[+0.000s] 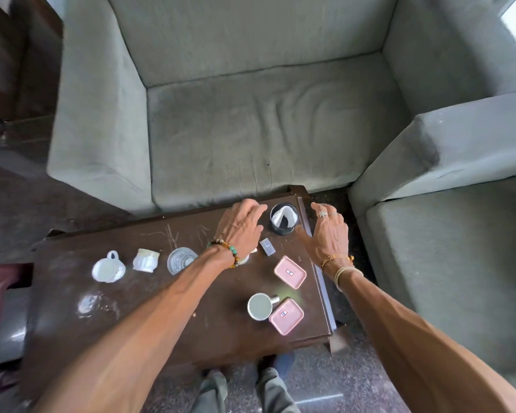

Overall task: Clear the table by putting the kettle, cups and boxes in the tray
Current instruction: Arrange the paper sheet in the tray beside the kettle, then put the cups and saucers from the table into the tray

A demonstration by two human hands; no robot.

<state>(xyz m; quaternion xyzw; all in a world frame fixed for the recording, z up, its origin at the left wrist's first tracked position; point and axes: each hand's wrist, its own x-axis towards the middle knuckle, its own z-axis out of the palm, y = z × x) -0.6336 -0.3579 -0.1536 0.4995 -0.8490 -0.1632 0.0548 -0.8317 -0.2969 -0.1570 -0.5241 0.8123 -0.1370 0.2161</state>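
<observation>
A black round container [283, 219] with white paper inside stands at the far right corner of the dark wooden table [149, 317]. My left hand [242, 224] hovers just left of it, fingers loosely bent and holding nothing. My right hand [329, 231] hovers to its right, over the table's right edge, also holding nothing. Nearer me lie two pink boxes [290, 272] [286, 316], a metal mug [260, 306] and a small grey box [267, 247]. To the left stand a white handled cup [105, 268], a white ribbed cup [146, 260] and a clear glass [180, 260]. My left wrist partly hides another item.
A grey sofa [251, 129] stands right behind the table, and a grey armchair [447, 248] is close on the right. Dark speckled floor [340, 377] shows between them. My legs are at the table's near edge. Dark furniture stands at the far left.
</observation>
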